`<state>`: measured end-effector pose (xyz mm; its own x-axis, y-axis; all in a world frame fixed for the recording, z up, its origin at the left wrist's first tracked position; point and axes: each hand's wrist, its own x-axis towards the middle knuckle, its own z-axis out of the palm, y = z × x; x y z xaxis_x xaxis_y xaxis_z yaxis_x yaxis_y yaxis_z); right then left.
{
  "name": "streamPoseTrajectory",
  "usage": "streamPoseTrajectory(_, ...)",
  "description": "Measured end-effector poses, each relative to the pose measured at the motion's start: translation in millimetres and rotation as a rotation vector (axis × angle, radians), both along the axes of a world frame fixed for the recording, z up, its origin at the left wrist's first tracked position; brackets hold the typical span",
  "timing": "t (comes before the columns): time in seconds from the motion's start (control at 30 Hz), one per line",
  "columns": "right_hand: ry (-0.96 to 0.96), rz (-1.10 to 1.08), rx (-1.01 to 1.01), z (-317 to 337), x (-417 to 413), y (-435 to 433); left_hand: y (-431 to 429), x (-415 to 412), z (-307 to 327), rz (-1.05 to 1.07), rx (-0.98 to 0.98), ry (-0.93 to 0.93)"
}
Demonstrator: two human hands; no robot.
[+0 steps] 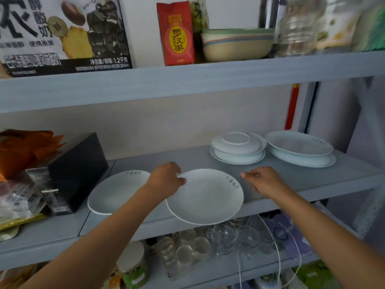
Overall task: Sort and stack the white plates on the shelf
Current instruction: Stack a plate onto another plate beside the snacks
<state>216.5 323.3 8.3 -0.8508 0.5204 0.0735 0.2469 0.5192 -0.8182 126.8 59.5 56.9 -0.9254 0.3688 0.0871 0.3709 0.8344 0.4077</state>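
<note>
i see the grey shelf [312, 180] carrying all the white plates. two stacks stand at its back right corner: the wide stack [300, 149] and, just beside it, the smaller stack [237, 149]. a flat plate [116, 192] lies near the front edge, by the black box [79, 170]. the held plate [206, 197] juts over the front edge. my left hand [166, 178] reaches forward, fingers pinching its rim. my right hand [264, 182] hovers beside it, fingers loosely curled, touching nothing.
</note>
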Motion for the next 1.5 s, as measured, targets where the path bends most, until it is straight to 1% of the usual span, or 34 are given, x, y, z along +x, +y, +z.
streamPoseTrajectory(0.13,0.032,0.025,0.077,25,-21,13,47,-11,24,-0.118,0.051,0.093)
streamPoseTrajectory(0.27,0.107,-0.023,0.157,43,-47,25,98,-28,41,-0.256,0.042,0.224)
streamPoseTrajectory(0.3,0.104,-0.029,0.193,47,-53,28,106,-33,41,-0.302,0.043,0.236)
streamPoseTrajectory(0.37,0.074,-0.026,0.256,50,-64,32,118,-44,36,-0.387,0.072,0.196)
streamPoseTrajectory(0.4,0.062,-0.015,0.270,51,-67,34,123,-49,31,-0.409,0.093,0.176)
streamPoseTrajectory(0.47,0.047,0.012,0.290,54,-73,39,135,-58,24,-0.432,0.111,0.195)
streamPoseTrajectory(0.6,0.028,0.034,0.402,58,-97,56,161,-81,16,-0.437,0.001,0.275)
streamPoseTrajectory(0.73,-0.063,0.062,0.578,56,-119,67,177,-109,14,-0.408,-0.126,0.301)
streamPoseTrajectory(0.8,-0.103,0.094,0.610,54,-118,66,178,-109,10,-0.413,-0.189,0.303)
streamPoseTrajectory(0.87,-0.112,0.112,0.540,48,-119,67,177,-112,3,-0.402,-0.201,0.274)
streamPoseTrajectory(0.9,-0.111,0.107,0.508,45,-120,68,177,-114,-1,-0.380,-0.173,0.238)
streamPoseTrajectory(1.03,-0.136,0.072,0.485,38,-129,75,180,-121,-7,-0.189,0.060,0.001)
streamPoseTrajectory(1.1,-0.155,0.076,0.493,35,-138,81,182,-127,-10,-0.105,0.068,-0.038)
streamPoseTrajectory(1.23,-0.263,0.112,0.580,32,-152,82,183,-138,-21,-0.124,0.047,-0.010)
streamPoseTrajectory(1.3,-0.316,0.128,0.562,28,-158,78,185,-142,-22,-0.108,0.084,-0.048)
streamPoseTrajectory(1.37,-0.353,0.155,0.551,24,-162,75,186,-145,-22,-0.080,0.153,-0.117)
streamPoseTrajectory(1.5,-0.290,0.237,0.581,21,-168,72,188,-154,-31,-0.095,0.399,-0.284)
